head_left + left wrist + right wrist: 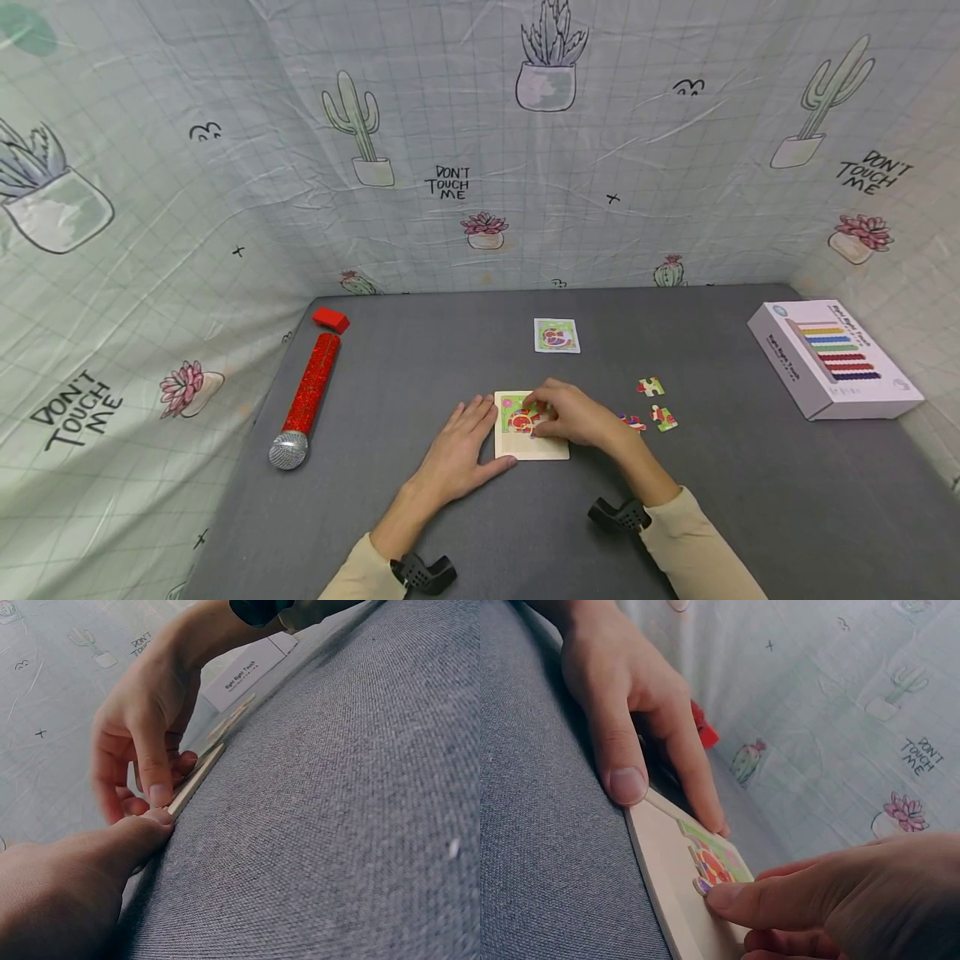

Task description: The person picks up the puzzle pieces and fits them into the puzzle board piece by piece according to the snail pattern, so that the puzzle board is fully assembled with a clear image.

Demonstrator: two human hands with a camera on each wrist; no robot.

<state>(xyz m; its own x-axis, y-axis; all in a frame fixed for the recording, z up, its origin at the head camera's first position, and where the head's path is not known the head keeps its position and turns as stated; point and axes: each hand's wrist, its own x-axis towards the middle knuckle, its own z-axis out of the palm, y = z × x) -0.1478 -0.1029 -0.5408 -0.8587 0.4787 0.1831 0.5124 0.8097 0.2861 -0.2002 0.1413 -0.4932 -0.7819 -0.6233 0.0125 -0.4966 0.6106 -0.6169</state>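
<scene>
A pale wooden puzzle board [532, 451] lies flat on the grey table, with joined colourful pieces [516, 410] in its upper left part. My left hand [459, 450] rests at the board's left side, fingers straight; in the right wrist view its thumb [627, 784] touches the near corner. From the right, my right hand [576, 414] reaches over the board. Its thumb and curled fingers pinch a puzzle piece [703, 886] with a purple edge, against the joined part. Fingers hide most of that piece.
Loose puzzle pieces [663, 418] lie right of the board, partly behind the right forearm. Beyond the board is a small picture card [557, 336]. A red glittery microphone [311, 383] and a red block [331, 319] lie at left; a white box [832, 358] stands at right.
</scene>
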